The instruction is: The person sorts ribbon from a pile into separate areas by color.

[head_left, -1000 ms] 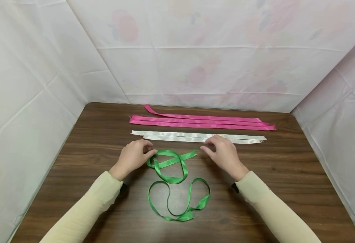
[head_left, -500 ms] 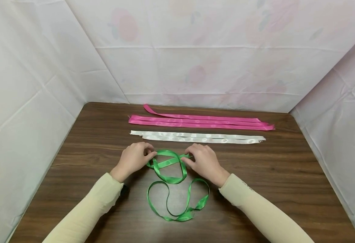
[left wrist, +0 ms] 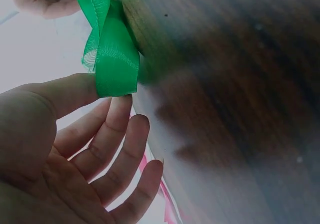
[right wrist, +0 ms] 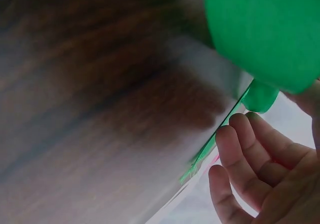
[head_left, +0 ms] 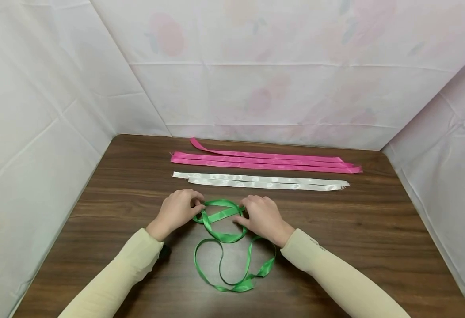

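A green satin ribbon lies on the table in a crossed loop between the two hands. My left hand pinches the loop's left end between thumb and index finger; in the left wrist view the wide green fold sits at those fingertips, the other fingers loosely bent. At the loop's right side, my right hand has its thumb inside the loop and its curled fingers over the crossing. The right wrist view shows a near green fold covering part of the thumb, with a frayed ribbon end beyond the fingers.
Closer to the body lies a second green ribbon in loose curves. White ribbon strips stretch across behind the hands, and pink ribbon strips lie farther back. Pale cloth hangs around the dark wooden table.
My right hand has come left and closer to the body, from beside the white strips onto the green loop's right side. The left hand stays at the loop's left end.
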### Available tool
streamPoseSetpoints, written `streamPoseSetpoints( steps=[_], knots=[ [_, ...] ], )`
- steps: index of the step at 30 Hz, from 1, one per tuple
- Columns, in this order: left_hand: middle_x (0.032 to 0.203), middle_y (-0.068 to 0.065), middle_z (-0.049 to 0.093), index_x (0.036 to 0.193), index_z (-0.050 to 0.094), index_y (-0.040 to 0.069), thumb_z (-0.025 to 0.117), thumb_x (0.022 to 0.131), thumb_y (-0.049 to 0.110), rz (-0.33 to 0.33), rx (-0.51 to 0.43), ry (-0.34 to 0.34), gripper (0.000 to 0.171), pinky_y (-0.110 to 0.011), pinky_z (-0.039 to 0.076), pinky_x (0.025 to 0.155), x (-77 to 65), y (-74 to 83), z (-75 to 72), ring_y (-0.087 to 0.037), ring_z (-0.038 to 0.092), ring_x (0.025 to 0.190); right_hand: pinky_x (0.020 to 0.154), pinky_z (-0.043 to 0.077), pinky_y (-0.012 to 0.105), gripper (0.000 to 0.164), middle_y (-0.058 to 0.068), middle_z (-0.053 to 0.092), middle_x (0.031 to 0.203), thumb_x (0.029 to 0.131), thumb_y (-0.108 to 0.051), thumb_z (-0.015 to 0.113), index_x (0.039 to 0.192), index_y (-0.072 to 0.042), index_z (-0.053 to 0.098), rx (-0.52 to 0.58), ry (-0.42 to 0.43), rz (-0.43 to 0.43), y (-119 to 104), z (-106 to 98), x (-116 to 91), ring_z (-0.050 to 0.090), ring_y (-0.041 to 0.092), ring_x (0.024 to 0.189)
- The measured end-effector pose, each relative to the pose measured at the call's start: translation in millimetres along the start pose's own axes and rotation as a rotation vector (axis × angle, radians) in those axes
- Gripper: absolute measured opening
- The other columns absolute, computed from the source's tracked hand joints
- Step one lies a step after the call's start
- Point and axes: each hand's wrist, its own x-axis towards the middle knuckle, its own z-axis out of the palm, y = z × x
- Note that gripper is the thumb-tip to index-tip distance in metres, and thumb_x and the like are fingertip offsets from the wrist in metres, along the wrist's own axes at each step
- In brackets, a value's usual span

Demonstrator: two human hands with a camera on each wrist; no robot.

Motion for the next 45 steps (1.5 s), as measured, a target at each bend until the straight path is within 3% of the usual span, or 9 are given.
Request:
streamPoseSetpoints(
  steps=[7, 11, 23, 30, 39, 45],
  knots=[
    [0.083, 0.001, 0.068, 0.097, 0.081, 0.009, 0.077, 0.09, 0.008, 0.04, 0.02, 0.006, 0.009, -0.027, 0.046, 0.059, 0.6, 1.1, 1.6, -0.008, 0.056, 0.068, 0.064, 0.053, 0.034, 0.006, 0.0, 0.072, 0.082, 0.088, -0.016, 0.08, 0.092, -0.013, 0.08, -0.011, 0.03, -0.011, 4.1, 1.8, -0.5, 0.068, 0.015, 0.073],
    [0.086, 0.0, 0.07, 0.098, 0.082, 0.009, 0.076, 0.089, 0.007, 0.052, 0.036, 0.008, 0.011, -0.029, 0.048, 0.06, 1.4, 1.1, 2.9, -0.01, 0.057, 0.07, 0.059, 0.052, 0.031, 0.008, 0.0, 0.071, 0.079, 0.084, -0.006, 0.075, 0.086, -0.012, 0.08, -0.033, 0.065, -0.029, 7.8, 2.7, -1.4, 0.068, 0.015, 0.069],
    [0.088, 0.0, 0.071, 0.094, 0.083, 0.011, 0.077, 0.09, 0.009, 0.066, 0.065, 0.056, 0.008, -0.034, 0.055, 0.064, 0.1, -1.3, -1.0, -0.013, 0.064, 0.075, 0.068, 0.056, 0.036, 0.006, 0.001, 0.074, 0.084, 0.087, -0.008, 0.076, 0.089, -0.012, 0.08, -0.02, 0.087, 0.011, 13.9, -9.0, -1.7, 0.07, 0.015, 0.076],
    [0.082, 0.003, 0.068, 0.093, 0.082, 0.013, 0.081, 0.089, 0.022, 0.056, 0.063, 0.021, 0.01, -0.031, 0.053, 0.064, 0.3, 2.8, 0.4, -0.009, 0.061, 0.072, 0.065, 0.054, 0.033, 0.005, 0.0, 0.074, 0.084, 0.088, -0.011, 0.077, 0.09, -0.012, 0.081, -0.007, 0.098, 0.001, 15.3, -13.3, -2.1, 0.067, 0.013, 0.073],
    [0.086, -0.002, 0.074, 0.095, 0.082, 0.008, 0.079, 0.087, 0.008, 0.059, 0.116, 0.026, 0.009, -0.037, 0.056, 0.066, -1.0, 1.2, 2.4, -0.016, 0.069, 0.075, 0.063, 0.055, 0.032, 0.005, -0.001, 0.076, 0.087, 0.088, -0.012, 0.077, 0.091, -0.013, 0.081, -0.004, 0.133, -0.009, 16.1, -23.5, -1.2, 0.067, 0.013, 0.069],
    [0.087, -0.003, 0.075, 0.093, 0.082, 0.009, 0.076, 0.087, 0.005, 0.061, 0.123, 0.043, 0.009, -0.037, 0.055, 0.062, -0.9, -0.5, -0.9, -0.017, 0.067, 0.071, 0.063, 0.055, 0.034, 0.006, -0.002, 0.074, 0.084, 0.087, -0.009, 0.078, 0.089, -0.013, 0.08, 0.0, 0.154, 0.003, 19.8, -32.3, -2.1, 0.067, 0.013, 0.071]
  ],
)
